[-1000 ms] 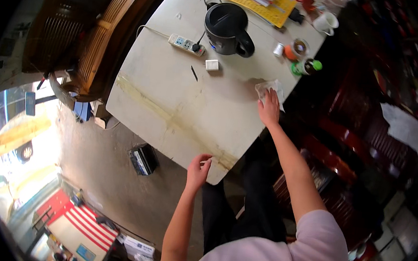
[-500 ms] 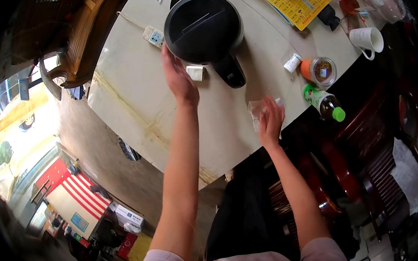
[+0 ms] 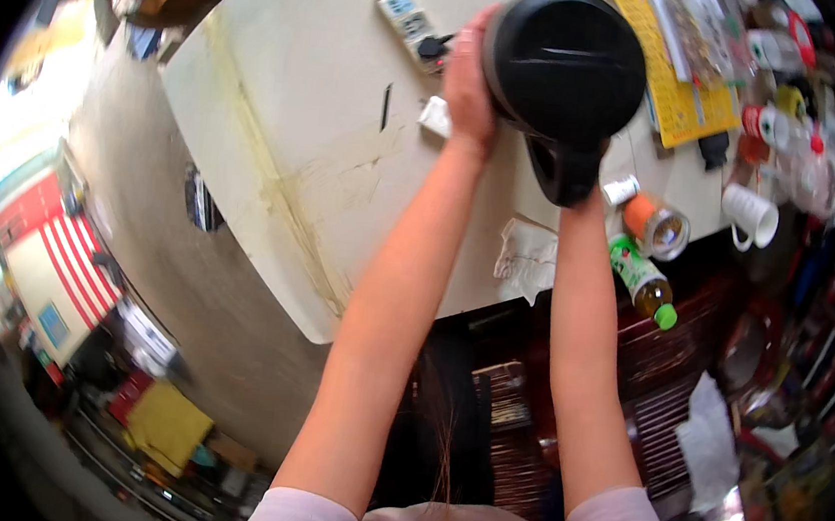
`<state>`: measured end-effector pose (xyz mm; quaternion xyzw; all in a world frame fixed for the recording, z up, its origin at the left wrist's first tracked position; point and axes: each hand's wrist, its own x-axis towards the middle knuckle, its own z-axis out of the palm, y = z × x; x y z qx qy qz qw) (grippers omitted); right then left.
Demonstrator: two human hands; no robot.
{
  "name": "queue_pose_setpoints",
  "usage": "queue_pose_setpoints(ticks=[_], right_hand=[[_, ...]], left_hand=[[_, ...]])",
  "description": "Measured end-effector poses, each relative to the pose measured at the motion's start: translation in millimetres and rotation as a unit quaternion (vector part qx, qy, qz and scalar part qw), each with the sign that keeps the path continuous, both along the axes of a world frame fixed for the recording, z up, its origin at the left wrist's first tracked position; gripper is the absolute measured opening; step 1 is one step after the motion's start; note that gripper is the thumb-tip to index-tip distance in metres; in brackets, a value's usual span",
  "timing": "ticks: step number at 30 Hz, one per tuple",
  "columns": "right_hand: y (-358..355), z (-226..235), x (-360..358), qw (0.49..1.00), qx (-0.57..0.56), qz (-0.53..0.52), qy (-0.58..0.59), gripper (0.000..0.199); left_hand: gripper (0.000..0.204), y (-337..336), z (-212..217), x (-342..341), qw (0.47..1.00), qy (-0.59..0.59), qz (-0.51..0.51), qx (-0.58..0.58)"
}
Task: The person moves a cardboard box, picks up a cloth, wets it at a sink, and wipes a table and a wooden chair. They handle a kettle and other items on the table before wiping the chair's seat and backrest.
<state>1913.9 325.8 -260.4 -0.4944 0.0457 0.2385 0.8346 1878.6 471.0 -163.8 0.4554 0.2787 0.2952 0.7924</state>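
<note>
Pale and scuffed, the worktop point(image 3: 290, 118) fills the upper middle of the frame, with a dim room of dark wooden furniture at the right and a bright street scene far below at the left. A black electric kettle point(image 3: 565, 62) sits near the top centre, seen from above, its handle pointing down toward the person. The left hand point(image 3: 468, 77) lies flat against the kettle's left side, fingers together and curved along its wall. The right hand point(image 3: 574, 180) is under the handle, mostly hidden by it; I cannot tell how its fingers stand. Just left of the left hand lie a white power strip point(image 3: 403, 13) and a small white block point(image 3: 436, 117). A crumpled clear wrapper point(image 3: 526, 258) rests on the worktop's lower edge between the two forearms. Right of the handle stand an orange-lidded jar point(image 3: 654, 225), a green-capped bottle point(image 3: 642, 282) lying on its side, and a white mug point(image 3: 750, 214). A yellow sheet point(image 3: 677, 95) lies at the upper right.
</note>
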Motion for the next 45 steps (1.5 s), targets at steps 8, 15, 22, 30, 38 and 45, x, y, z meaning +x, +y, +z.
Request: queue_pose_setpoints(ticks=[8,15,22,30,38,45], right_hand=[[-24,-1,9,0.999,0.024,-0.042,0.022,0.054],[-37,133,-38,0.993,-0.038,-0.082,0.075,0.052],[-17,144,-71,0.993,-0.111,-0.021,-0.024,0.050],[-60,101,-132,0.955,-0.286,-0.079,-0.004,0.045],[-86,15,-250,0.619,-0.682,0.258,-0.292,0.068],[-132,21,-231,0.804,-0.517,0.156,-0.248,0.056]], left_hand=[[0.037,-6,-6,-10,0.992,0.082,0.066,0.071],[0.033,-35,-31,-149,0.977,0.209,0.035,0.036],[0.019,-28,-48,-292,0.928,0.366,-0.020,-0.067],[0.016,-9,-43,-307,0.924,0.369,-0.091,-0.023],[0.018,-42,-8,-265,0.877,0.348,-0.281,0.177],[0.075,-160,4,-165,0.810,0.132,-0.451,0.352]])
